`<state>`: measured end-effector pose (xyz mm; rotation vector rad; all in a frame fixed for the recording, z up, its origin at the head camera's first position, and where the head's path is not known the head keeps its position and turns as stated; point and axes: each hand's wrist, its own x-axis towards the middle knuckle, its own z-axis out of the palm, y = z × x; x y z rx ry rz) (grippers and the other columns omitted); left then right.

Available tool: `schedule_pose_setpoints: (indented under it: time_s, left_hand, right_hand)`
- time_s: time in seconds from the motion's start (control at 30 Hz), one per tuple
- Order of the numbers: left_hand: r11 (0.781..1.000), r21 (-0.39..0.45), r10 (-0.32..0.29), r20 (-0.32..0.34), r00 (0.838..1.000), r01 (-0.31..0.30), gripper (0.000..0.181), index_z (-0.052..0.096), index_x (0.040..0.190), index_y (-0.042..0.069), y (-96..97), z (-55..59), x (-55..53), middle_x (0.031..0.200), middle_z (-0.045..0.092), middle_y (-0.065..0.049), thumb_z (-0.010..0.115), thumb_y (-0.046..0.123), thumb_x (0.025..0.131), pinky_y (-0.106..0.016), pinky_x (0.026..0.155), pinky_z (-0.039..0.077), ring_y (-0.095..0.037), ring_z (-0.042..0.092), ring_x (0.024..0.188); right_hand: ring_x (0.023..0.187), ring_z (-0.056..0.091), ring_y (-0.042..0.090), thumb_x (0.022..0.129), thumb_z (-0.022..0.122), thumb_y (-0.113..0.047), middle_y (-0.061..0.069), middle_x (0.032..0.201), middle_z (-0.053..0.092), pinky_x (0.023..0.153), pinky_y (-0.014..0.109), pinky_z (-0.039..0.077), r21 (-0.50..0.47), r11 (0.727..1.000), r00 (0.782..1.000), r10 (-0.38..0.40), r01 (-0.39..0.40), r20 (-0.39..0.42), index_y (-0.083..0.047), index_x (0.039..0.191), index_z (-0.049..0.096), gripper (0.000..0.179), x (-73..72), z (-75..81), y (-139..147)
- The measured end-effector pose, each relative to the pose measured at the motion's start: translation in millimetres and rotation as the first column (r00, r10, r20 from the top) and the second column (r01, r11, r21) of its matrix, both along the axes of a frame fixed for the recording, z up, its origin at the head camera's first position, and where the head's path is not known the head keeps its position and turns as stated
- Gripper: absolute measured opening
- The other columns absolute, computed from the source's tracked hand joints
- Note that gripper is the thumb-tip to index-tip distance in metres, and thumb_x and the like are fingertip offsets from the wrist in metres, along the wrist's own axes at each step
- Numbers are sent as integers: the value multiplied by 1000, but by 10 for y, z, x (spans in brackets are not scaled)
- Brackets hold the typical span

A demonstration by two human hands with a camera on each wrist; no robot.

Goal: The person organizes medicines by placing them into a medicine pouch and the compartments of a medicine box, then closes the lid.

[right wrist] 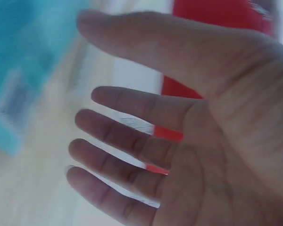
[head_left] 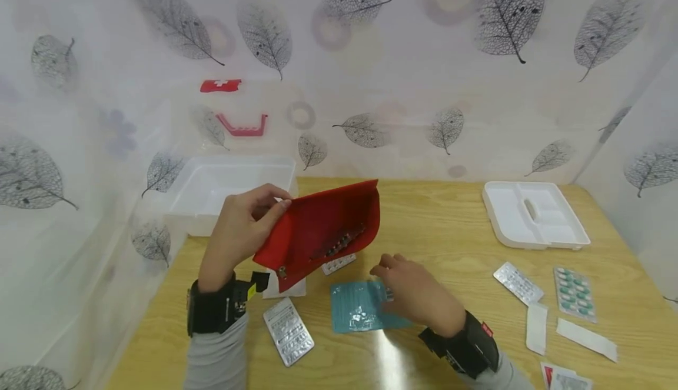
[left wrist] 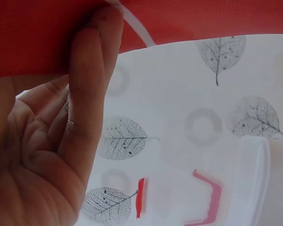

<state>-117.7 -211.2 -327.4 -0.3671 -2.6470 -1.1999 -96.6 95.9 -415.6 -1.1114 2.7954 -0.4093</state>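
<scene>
A red zip pouch (head_left: 328,216) is tilted above the table with its mouth toward me, and a blister strip (head_left: 344,241) shows inside. My left hand (head_left: 241,228) pinches its left edge between thumb and fingers; in the left wrist view the fingers (left wrist: 87,89) lie against the red fabric. Over the right end of a teal plastic packet (head_left: 352,310) is my right hand (head_left: 421,293). The right wrist view shows that hand's fingers (right wrist: 127,136) apart and holding nothing, with the packet (right wrist: 28,52) beside the thumb; contact cannot be told.
Behind the left hand stands a white bin (head_left: 233,172). A silver blister pack (head_left: 288,331) and a white blister pack (head_left: 339,264) lie near the pouch. To the right are a white divided tray (head_left: 561,213), a green capsule pack (head_left: 574,296), another silver pack (head_left: 518,283) and white strips (head_left: 587,339).
</scene>
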Motion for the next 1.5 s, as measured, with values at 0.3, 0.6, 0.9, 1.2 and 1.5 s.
schedule_pose_setpoints:
  time_s: [0.3,0.6,0.9,1.2,1.5]
  left_hand:
    - [1000,-9,23,-4,1000,-23,11,71,109,15,-100,-23,41,90,75,-6,66,17,100,-34,63,62,-18,72,72]
    - [999,-20,25,-44,999,-26,11,71,108,14,-151,-43,86,90,75,-6,67,16,99,-34,63,62,-16,72,70]
    - [1000,-23,13,-62,998,-14,9,71,107,14,-177,-19,63,87,75,-5,67,15,99,-28,63,60,-15,71,69]
    - [999,12,-38,-35,999,38,9,71,107,14,-88,-2,-30,88,75,-4,67,14,99,-27,62,59,-14,71,69]
    - [997,36,-63,-36,997,64,9,71,106,13,0,23,-52,86,75,-3,67,12,98,-28,61,60,-12,70,67]
  right_hand:
    - [98,48,17,64,92,-12,0,104,55,76,28,54,-27,1000,991,17,-14,132,-12,118,66,60,-51,-355,-189]
    - [102,43,16,67,91,-11,-1,110,48,72,20,50,-28,999,976,37,-31,213,-12,120,61,61,-11,-398,-287]
    - [98,52,14,73,91,-16,-2,103,60,79,26,52,34,998,969,49,-59,244,-12,120,63,55,-70,-333,-306]
    - [77,55,3,83,75,-5,-9,89,59,71,18,48,-225,954,976,214,-198,47,-17,95,69,19,8,144,-156]
    - [79,61,-2,85,79,-9,-15,97,68,70,14,50,-389,895,974,177,-220,-144,-23,108,71,28,231,549,95]
